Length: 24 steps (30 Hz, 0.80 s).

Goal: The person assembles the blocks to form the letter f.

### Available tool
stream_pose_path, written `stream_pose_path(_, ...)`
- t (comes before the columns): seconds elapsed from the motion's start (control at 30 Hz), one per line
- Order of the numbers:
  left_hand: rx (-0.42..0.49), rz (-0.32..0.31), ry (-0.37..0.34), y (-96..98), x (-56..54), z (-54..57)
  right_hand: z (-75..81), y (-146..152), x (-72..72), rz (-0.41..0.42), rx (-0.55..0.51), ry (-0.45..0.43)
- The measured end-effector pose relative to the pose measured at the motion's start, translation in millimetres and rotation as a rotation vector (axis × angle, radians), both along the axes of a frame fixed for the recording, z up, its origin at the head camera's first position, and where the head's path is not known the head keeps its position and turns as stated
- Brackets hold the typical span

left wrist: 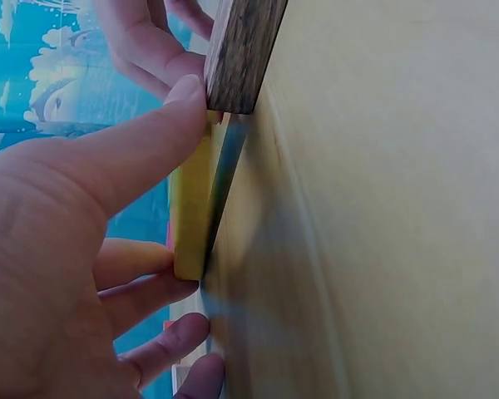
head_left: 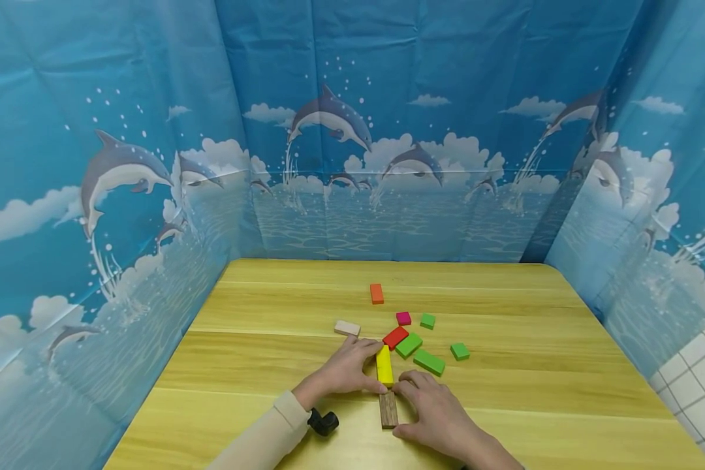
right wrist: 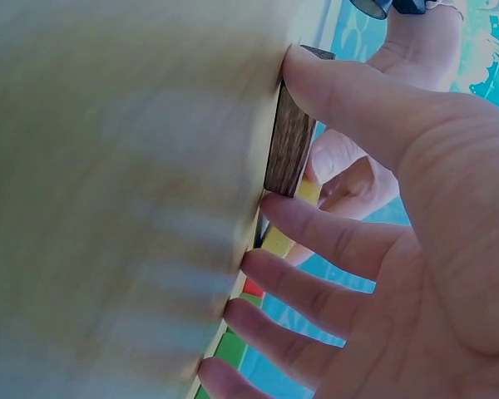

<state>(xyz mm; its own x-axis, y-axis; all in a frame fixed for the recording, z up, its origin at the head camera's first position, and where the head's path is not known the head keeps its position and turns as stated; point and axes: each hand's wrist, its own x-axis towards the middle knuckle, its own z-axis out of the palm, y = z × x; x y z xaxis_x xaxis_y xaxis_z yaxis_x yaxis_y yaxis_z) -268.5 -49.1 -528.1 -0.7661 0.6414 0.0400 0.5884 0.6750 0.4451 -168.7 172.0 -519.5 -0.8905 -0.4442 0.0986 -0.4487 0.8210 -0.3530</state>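
My left hand [head_left: 343, 369] pinches a yellow block [head_left: 384, 365] lengthwise, thumb at the near end and a finger at the far end. In the left wrist view, a dark strip runs under the yellow block; whether it is a gap or another piece I cannot tell. A dark brown wood-grained block [head_left: 389, 412] lies nearer to me, almost in line with the yellow one. My right hand [head_left: 437, 411] holds this brown block [right wrist: 289, 141] between thumb and index finger at its two ends. The other right fingers are spread, their tips at the tabletop.
Beyond the hands lie a red block [head_left: 395, 337], green blocks [head_left: 429, 362], small green pieces [head_left: 460, 351], a magenta piece [head_left: 403, 318], an orange block [head_left: 376, 294] and a pale block [head_left: 347, 328]. Dolphin-print curtains [head_left: 358, 215] surround the wooden table [head_left: 258, 365].
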Motion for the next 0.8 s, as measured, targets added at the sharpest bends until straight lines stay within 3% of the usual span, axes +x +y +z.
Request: stream_pose_path(0.8, 0.039, 0.021, -0.004, 1.4, 1.7, -1.4, -1.4, -1.8, -3.2, -0.048, -0.014, -0.007)
